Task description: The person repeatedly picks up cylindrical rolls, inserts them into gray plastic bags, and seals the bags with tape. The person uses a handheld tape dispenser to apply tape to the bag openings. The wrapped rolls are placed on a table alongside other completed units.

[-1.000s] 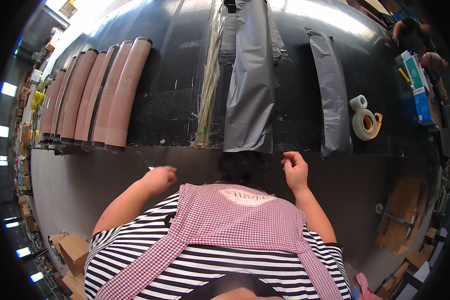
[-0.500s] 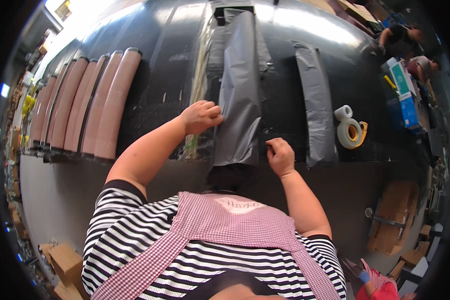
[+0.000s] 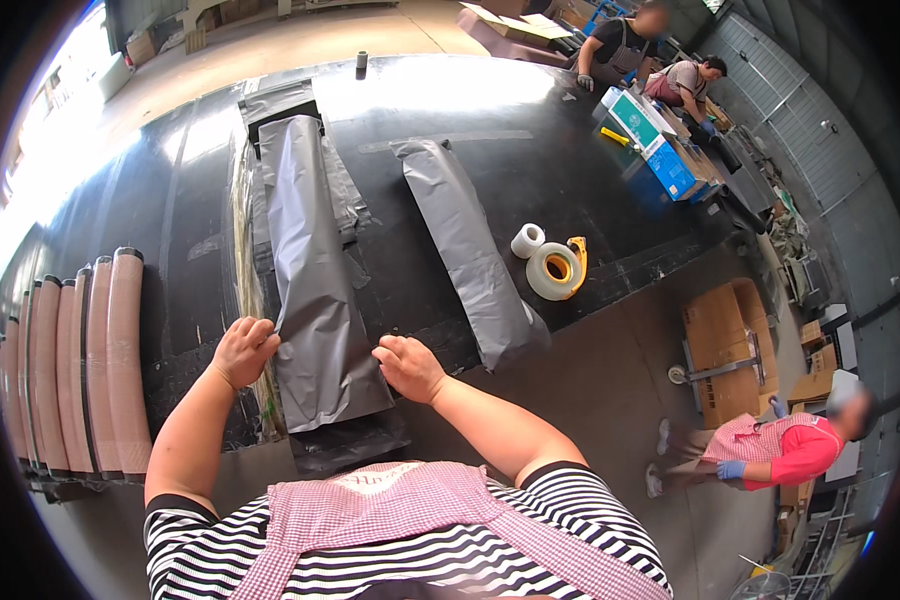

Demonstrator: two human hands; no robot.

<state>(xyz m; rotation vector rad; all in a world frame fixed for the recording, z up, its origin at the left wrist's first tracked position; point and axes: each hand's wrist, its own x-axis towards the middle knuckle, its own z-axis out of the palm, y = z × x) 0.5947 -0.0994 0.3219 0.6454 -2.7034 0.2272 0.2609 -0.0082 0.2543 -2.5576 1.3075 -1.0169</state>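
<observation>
A long grey plastic mailing bag (image 3: 315, 260) lies lengthwise in front of me on the black table, its near end hanging slightly over the edge above a black piece (image 3: 350, 440). My left hand (image 3: 244, 352) is closed on the bag's left edge, fingers curled. On the opposite edge, my right hand (image 3: 408, 368) is closed too, its fingertips pinching the plastic. What the bag holds is hidden. To the right lies a second, filled grey bag (image 3: 470, 250). Beyond it are a small white roll (image 3: 527, 240) and a tape roll in a yellow dispenser (image 3: 558, 270).
Several pinkish rolls (image 3: 100, 360) lie side by side at the left of the table (image 3: 570, 180). Clear plastic strips (image 3: 242, 230) run along the bag. Boxes (image 3: 670, 165) and two people stand far right; another person (image 3: 770, 445) is near a cardboard-loaded trolley (image 3: 725, 350).
My view has swung to the right, bringing more of the floor and people into sight. My right hand, earlier apart from the bag, now touches its right edge. My left hand stays on the left edge.
</observation>
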